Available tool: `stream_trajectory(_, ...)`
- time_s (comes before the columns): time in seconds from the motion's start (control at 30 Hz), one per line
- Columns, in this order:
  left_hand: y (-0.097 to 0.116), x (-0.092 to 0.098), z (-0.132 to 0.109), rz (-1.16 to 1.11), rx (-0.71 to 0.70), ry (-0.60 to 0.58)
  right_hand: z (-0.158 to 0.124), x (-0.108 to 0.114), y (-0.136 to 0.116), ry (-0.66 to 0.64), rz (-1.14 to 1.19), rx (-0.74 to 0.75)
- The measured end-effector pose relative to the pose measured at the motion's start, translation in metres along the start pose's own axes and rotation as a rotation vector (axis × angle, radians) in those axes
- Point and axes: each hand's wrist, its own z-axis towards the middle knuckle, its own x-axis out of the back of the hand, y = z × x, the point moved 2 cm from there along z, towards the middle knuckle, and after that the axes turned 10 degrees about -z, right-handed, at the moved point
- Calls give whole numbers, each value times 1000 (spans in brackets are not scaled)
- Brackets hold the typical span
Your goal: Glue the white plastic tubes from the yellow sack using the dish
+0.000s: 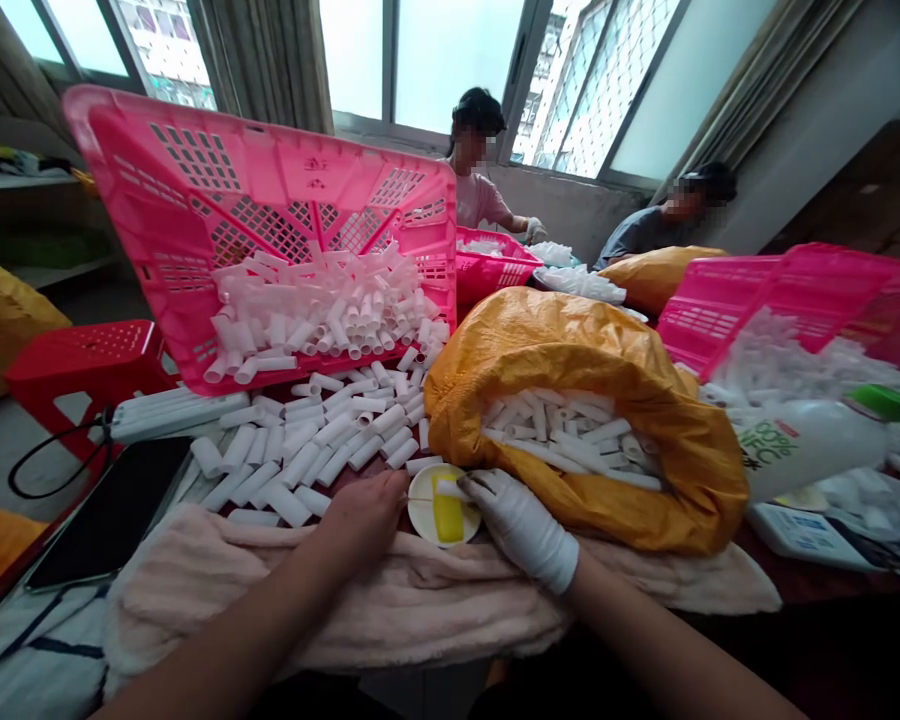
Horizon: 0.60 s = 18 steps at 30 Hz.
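My bare left hand (364,515) is closed in a pinch on a thin stick whose tip reaches over a small white dish (442,505) of yellow paste. My right hand (521,525), in a white glove, is closed on a short white tube at the dish's right rim. Both wrists rest on a pale pink towel (270,590). Loose white tubes (307,450) lie just beyond my left hand. An orange bag (570,350) full of more tubes lies open behind my right hand.
A tipped pink basket (195,190) spills tubes at the back left. More pink baskets (765,290) and a white bottle with a green cap (810,435) are on the right. A dark phone (112,510) and red stool (82,365) lie left. Two people sit behind.
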Motion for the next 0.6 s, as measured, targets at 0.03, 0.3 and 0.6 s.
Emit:
stream_trajectory(0.03,0,0,0,2,1,2,-2,1,-1,-22,-14,47)
stream_trajectory(0.3,1,2,0,63,79,-8,-13,8,-5,-58,-146,178)
stream_trajectory(0.6,0,6,1,39,33,-42,-21,10,-10,-45,-181,223)
